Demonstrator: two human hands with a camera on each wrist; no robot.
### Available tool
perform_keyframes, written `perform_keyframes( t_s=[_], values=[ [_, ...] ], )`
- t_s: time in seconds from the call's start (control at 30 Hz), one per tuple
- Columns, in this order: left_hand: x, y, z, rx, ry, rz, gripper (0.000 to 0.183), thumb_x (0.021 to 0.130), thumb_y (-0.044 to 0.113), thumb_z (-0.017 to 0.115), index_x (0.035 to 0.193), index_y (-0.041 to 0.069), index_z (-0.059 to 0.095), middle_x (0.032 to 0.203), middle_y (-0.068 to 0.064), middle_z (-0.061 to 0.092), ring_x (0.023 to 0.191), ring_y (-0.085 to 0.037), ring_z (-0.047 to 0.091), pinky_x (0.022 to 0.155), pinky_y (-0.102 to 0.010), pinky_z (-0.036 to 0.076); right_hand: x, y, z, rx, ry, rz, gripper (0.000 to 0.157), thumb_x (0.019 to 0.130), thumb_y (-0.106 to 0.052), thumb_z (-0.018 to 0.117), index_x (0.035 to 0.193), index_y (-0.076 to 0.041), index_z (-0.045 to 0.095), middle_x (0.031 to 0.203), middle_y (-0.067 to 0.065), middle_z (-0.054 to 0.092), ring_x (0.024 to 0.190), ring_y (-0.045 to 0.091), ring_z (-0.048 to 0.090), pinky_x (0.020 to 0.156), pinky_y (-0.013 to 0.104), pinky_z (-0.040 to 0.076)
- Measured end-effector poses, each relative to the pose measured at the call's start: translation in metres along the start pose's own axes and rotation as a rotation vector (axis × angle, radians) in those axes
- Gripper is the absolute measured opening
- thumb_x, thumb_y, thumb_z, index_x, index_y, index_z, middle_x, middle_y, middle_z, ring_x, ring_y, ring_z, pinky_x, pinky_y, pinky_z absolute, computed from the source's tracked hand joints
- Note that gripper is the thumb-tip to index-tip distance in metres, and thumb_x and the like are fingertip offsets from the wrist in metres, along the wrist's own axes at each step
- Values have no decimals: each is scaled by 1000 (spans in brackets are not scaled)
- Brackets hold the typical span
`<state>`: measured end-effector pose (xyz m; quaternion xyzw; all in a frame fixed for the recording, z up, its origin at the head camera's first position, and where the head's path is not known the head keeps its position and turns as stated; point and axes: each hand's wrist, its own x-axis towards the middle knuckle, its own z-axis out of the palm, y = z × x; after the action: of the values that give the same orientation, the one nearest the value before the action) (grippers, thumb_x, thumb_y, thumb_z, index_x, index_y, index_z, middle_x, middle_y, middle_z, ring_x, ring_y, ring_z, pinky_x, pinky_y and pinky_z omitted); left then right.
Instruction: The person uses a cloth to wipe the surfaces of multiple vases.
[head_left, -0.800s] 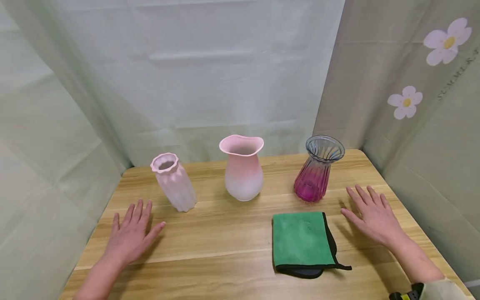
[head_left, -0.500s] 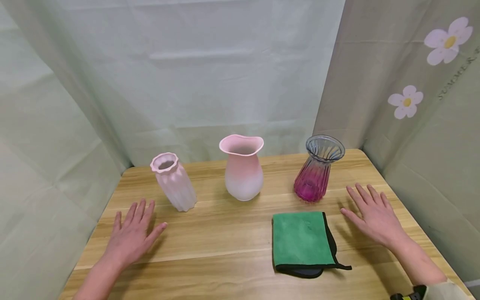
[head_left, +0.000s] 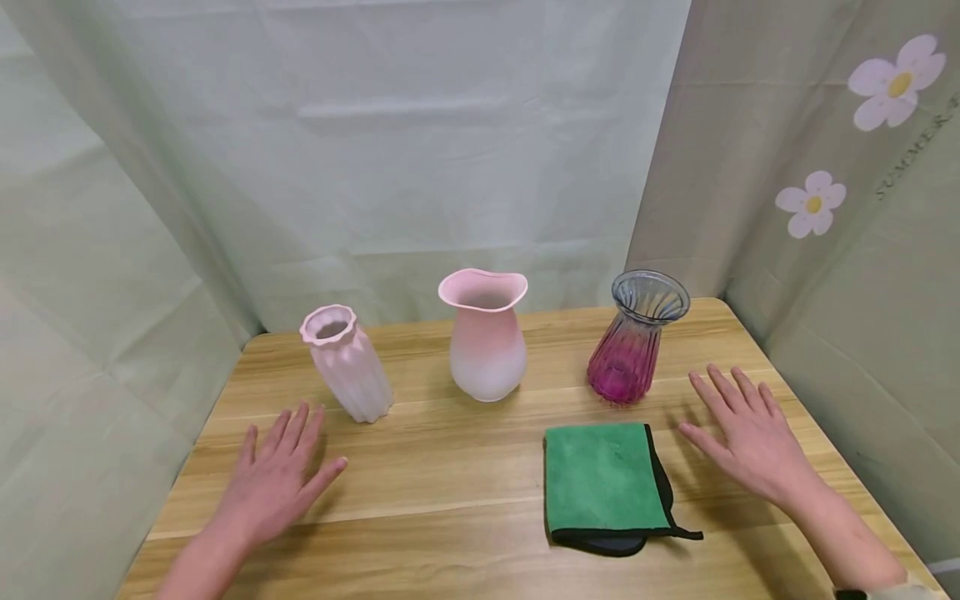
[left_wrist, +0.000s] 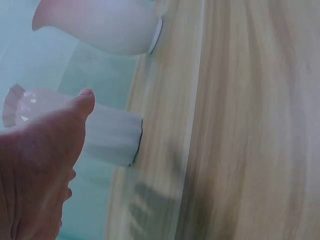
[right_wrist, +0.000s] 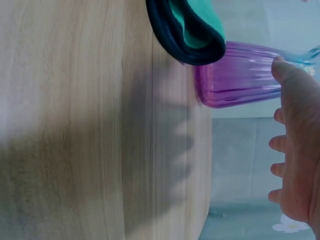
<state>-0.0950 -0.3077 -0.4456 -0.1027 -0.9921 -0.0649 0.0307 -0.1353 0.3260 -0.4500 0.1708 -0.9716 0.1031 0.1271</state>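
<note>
Creased pale hangings (head_left: pixel 397 183) enclose the wood-grain table (head_left: pixel 435 475) at left, far side and right; the right bears white flowers (head_left: pixel 813 205) and lettering (head_left: pixel 913 153), apparently "SUMMER".

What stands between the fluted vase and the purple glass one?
In the head view, the round-bellied pink vase stands between the fluted vase and the purple glass vase.

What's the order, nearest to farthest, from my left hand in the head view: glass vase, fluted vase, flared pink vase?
1. Fluted vase, left end, beyond your left hand
2. Flared pink vase, middle of the row
3. Glass vase, right end
</note>
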Motion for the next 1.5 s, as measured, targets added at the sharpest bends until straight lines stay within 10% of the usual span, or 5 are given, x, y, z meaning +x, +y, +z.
perform_keyframes(
  t_s=[0.6, 1.1, 1.5],
  values=[
    [-4, 34, -2, -35, 53, 125, 84, 102, 61, 50, 165, 14, 19, 169, -15, 18, 154, -39, 16, 123, -57, -6, -8, -30, -11, -24, 47, -132, 82, 97, -49, 65, 163, -17, 29, 166, 16, 26, 155, 36, 8, 125, 51, -3],
    [25, 37, -43, -288, 441, 283, 85, 98, 47, 66, 162, 7, 27, 163, -20, 28, 146, -44, 29, 122, -61, 9, -7, -78, 2, -10, -19, -289, 85, 93, -54, 69, 162, -20, 33, 167, 8, 26, 154, 35, 15, 125, 46, 3],
    [55, 17, -70, -575, 392, 13, 97, 96, 31, 73, 166, 17, 8, 169, -17, 11, 152, -45, 12, 114, -74, 15, -8, -105, 23, 16, -64, -407, 82, 93, -58, 67, 160, -21, 37, 167, 4, 27, 154, 33, 17, 124, 50, 8]
  ],
)
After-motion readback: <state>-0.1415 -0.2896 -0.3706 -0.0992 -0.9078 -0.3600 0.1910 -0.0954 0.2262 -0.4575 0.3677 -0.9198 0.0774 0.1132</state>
